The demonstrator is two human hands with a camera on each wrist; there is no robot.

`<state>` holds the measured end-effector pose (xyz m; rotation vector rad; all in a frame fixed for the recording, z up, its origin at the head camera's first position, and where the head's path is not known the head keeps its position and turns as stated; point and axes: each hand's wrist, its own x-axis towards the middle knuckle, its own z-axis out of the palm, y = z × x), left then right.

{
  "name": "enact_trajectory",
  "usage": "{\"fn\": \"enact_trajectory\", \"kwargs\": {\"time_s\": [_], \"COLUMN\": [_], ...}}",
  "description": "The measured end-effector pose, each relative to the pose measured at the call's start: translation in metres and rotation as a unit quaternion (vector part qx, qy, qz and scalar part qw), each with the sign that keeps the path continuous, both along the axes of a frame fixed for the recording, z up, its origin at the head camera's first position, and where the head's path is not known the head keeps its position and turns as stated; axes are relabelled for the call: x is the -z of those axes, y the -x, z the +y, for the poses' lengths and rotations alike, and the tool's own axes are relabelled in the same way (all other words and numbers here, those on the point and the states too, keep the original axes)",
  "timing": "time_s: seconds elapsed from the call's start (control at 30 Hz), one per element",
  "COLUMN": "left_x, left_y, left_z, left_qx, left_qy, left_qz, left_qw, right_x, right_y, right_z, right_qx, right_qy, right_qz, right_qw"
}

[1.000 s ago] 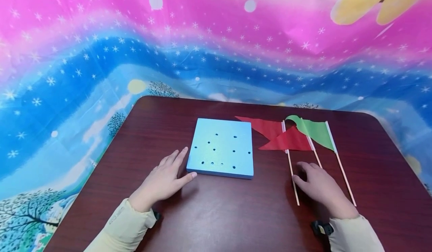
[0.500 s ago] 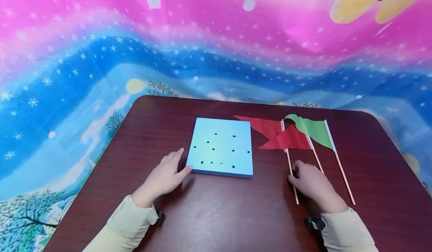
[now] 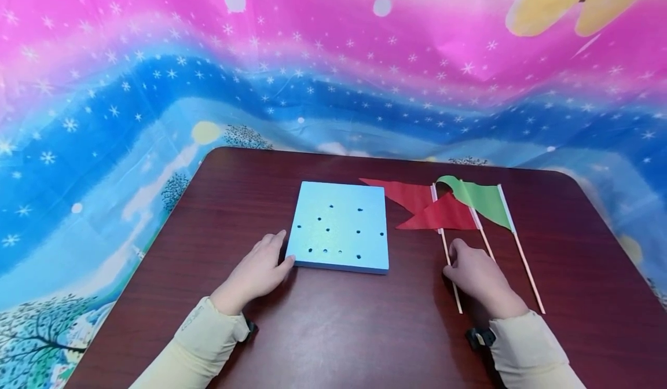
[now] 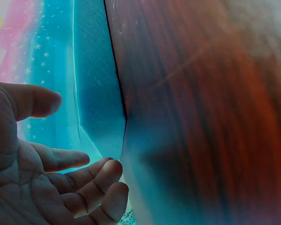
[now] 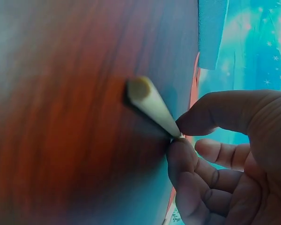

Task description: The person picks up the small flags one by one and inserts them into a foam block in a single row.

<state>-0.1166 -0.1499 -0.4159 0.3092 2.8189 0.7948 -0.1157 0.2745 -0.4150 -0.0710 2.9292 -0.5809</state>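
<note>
Behind and around everything, a bright cloth (image 3: 333,59) of pink and blue with white stars. On it, a dark red-brown worktop (image 3: 333,331) with rounded far corners. Near the worktop's middle, toward the far edge, a flat blue foam board (image 3: 339,227) dotted with small holes. Just right of the board, three flags lying flat: two red flags (image 3: 411,195) overlapping near the far edge, and a green flag (image 3: 482,199) furthest right, all with thin pale sticks pointing toward the near edge. At the board's near left corner, the left hand (image 3: 255,273), grip released, fingers straight and relaxed, fingertips (image 4: 107,171) touching the board's side edge, thumb at the near corner. Right of the board, toward the near edge, the right hand (image 3: 479,279), grip pinching the leftmost stick (image 3: 451,273) between thumb and forefinger, the stick's blunt end (image 5: 140,89) down at the worktop. Pale yellow sleeves (image 3: 198,348) on both arms.
</note>
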Motion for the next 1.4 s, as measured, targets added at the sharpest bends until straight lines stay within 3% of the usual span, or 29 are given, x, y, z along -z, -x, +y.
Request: {"fn": "enact_trajectory", "kwargs": {"time_s": [0.3, 0.43, 0.53, 0.63, 0.8, 0.93, 1.07, 1.13, 1.23, 1.3, 1.4], "left_x": [0.002, 0.002, 0.003, 0.004, 0.005, 0.002, 0.0, -0.001, -0.002, -0.002, -0.001], "left_y": [0.003, 0.006, 0.008, 0.009, 0.009, 0.007, 0.006, 0.005, 0.005, 0.005, 0.005], "left_z": [0.003, 0.005, 0.007, 0.008, 0.011, 0.012, 0.013, 0.013, 0.013, 0.014, 0.014], "left_qx": [0.013, 0.017, 0.019, 0.02, 0.023, 0.023, 0.023, 0.022, 0.022, 0.023, 0.024], "left_qy": [0.016, 0.025, 0.026, 0.02, 0.011, 0.02, 0.033, 0.039, 0.044, 0.044, 0.044], "left_qz": [-0.008, -0.004, -0.001, -0.003, -0.005, -0.009, -0.011, -0.011, -0.011, -0.01, -0.012], "left_qw": [0.9997, 0.9995, 0.9995, 0.9996, 0.9997, 0.9995, 0.9991, 0.9989, 0.9987, 0.9987, 0.9986], "right_x": [0.002, 0.006, 0.008, 0.01, 0.011, 0.007, 0.002, -0.001, -0.005, -0.008, -0.013], "right_y": [0.004, 0.006, 0.006, 0.005, 0.005, 0.005, 0.005, 0.004, 0.004, 0.004, 0.005], "right_z": [0.005, 0.01, 0.015, 0.018, 0.019, 0.016, 0.01, 0.006, 0.0, -0.004, -0.011], "right_qx": [0.028, 0.039, 0.039, 0.042, 0.057, 0.055, 0.027, 0.003, -0.029, -0.045, -0.056], "right_qy": [0.019, 0.065, 0.128, 0.231, 0.404, 0.489, 0.544, 0.558, 0.563, 0.558, 0.535], "right_qz": [-0.005, -0.019, -0.032, -0.067, -0.124, -0.128, -0.12, -0.116, -0.1, -0.083, -0.056], "right_qw": [0.999, 0.997, 0.991, 0.97, 0.905, 0.861, 0.83, 0.821, 0.819, 0.825, 0.841]}}
